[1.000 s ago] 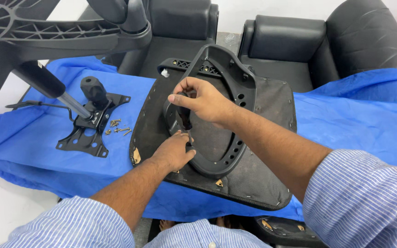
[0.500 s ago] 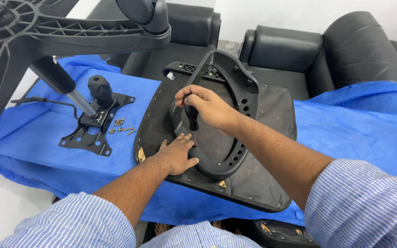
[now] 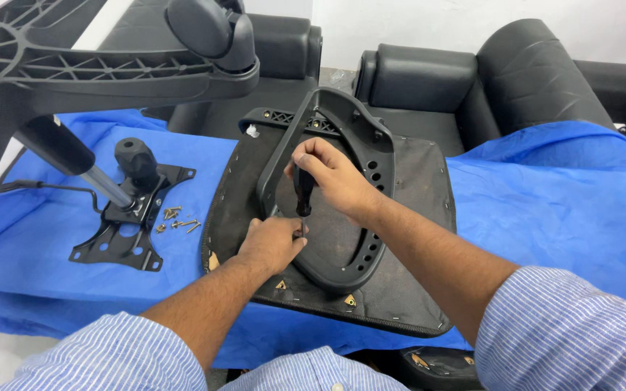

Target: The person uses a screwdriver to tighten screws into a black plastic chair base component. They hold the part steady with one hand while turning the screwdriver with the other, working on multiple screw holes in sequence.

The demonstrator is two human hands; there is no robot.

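Right hand (image 3: 331, 177) shifted to grip screwdriver (image 3: 303, 192) upright over seat base (image 3: 414, 239); left hand (image 3: 273, 242) pinches its tip, steadying the screw.

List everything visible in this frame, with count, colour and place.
Seat pan: one, black, upside down on the cloth, centre.
Armrest frame: one, black, on the seat pan.
Screwdriver: one, black handle, upright in the right hand.
Screws: small pile, brass, left of the seat pan.
Tilt plate: one, black, left on the cloth.
Chair base: one, black, top left.
Cloth: one, blue.
Sofas: black, behind.
Left hand: at the screwdriver tip.
Right hand: grips the screwdriver.
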